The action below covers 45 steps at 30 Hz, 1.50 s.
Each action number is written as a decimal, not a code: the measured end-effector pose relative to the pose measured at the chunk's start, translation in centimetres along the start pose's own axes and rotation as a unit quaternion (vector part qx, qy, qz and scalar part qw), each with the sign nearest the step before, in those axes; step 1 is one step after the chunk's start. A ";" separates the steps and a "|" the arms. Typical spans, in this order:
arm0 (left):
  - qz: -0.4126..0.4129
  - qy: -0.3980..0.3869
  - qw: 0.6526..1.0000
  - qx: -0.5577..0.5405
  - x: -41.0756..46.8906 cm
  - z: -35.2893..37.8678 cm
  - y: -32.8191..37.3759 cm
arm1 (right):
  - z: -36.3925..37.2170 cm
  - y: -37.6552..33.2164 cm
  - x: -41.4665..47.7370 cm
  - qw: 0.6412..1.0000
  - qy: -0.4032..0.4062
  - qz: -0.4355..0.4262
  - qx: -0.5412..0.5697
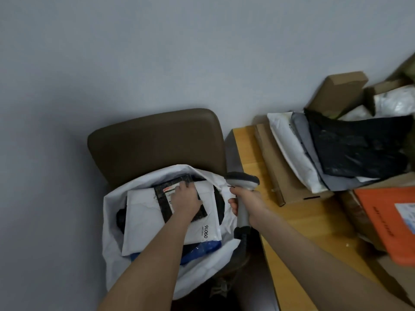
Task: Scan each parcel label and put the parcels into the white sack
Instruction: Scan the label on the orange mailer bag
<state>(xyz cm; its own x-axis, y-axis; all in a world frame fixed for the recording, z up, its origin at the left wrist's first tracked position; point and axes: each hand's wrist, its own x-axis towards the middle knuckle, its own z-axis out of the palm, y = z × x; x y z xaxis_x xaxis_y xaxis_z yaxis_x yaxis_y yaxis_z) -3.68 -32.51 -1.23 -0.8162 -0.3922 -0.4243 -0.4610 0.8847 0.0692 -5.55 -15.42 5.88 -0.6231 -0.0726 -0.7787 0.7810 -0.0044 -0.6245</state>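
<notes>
The sack (112, 221) is white. Inside it, a white parcel (143, 221) carries black digits. On top of that lies a black parcel (165, 211) with a white label (170, 192) marked red, and a blue parcel (208, 245) shows beneath. Behind the sack, the chair (155, 142) is dark brown and the wall (134, 52) pale grey. Right of the sack, the scanner (243, 180) is light grey with a darker head, and the table (247, 153) is honey-coloured wood. Farther right are a brown box (276, 171), a white mailer (289, 151), a grey mailer (301, 129), a glossy black bag (359, 149) and an orange parcel (381, 225).
</notes>
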 end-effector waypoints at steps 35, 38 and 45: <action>0.201 -0.037 0.978 -0.033 -15.4 2.3 47.6 | -49.2 -7.1 -6.5 0.979 0.153 -0.131 0.010; 0.205 -0.045 0.978 0.005 -13.9 2.2 49.0 | -49.9 -8.6 -4.7 0.985 0.128 -0.120 0.001; 0.198 -0.029 0.976 0.087 -11.8 2.6 50.0 | -50.9 -11.1 -2.3 0.991 0.070 -0.113 -0.019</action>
<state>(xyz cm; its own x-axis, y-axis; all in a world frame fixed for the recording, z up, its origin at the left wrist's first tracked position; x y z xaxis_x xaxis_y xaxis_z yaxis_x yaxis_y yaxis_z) -16.19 16.98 4.84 -0.8947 -0.0011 -0.4467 -0.0441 0.9953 0.0859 -14.94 35.56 11.54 -0.7838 0.0660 -0.6175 0.6202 0.0334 -0.7837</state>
